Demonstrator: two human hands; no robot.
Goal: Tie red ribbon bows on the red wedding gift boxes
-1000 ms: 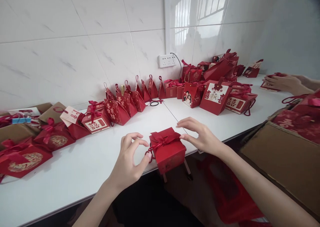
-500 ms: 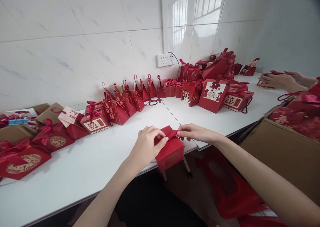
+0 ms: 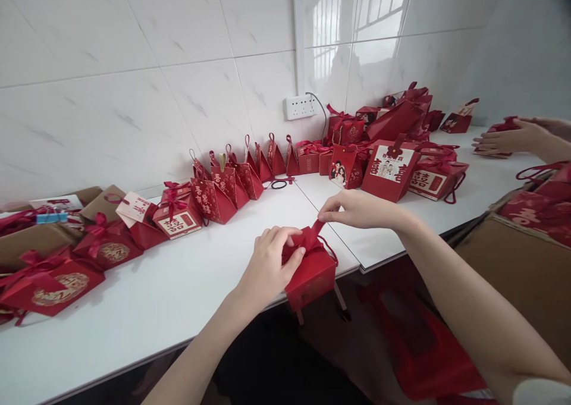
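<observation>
A red gift box (image 3: 311, 280) sits at the front edge of the white table, its front part overhanging. Red ribbon (image 3: 314, 229) is gathered on its top. My left hand (image 3: 273, 261) lies over the box's left side, thumb and fingers pinching the ribbon at its middle. Above the box, my right hand (image 3: 350, 209) pinches one end of the ribbon and holds it raised. A dark red cord loop shows at the box's right side. My left fingers partly hide the box's top.
Finished-looking red boxes (image 3: 214, 197) line the wall. More red boxes (image 3: 388, 170) are piled at the back right. A black ring (image 3: 279, 185) lies on the table (image 3: 178, 298). A cardboard carton (image 3: 504, 262) stands at right. Another person's hands (image 3: 521, 138) hold a red box.
My right hand has risen from beside the box, pulling the ribbon end up. My left hand stays on the ribbon. The view has shifted slightly.
</observation>
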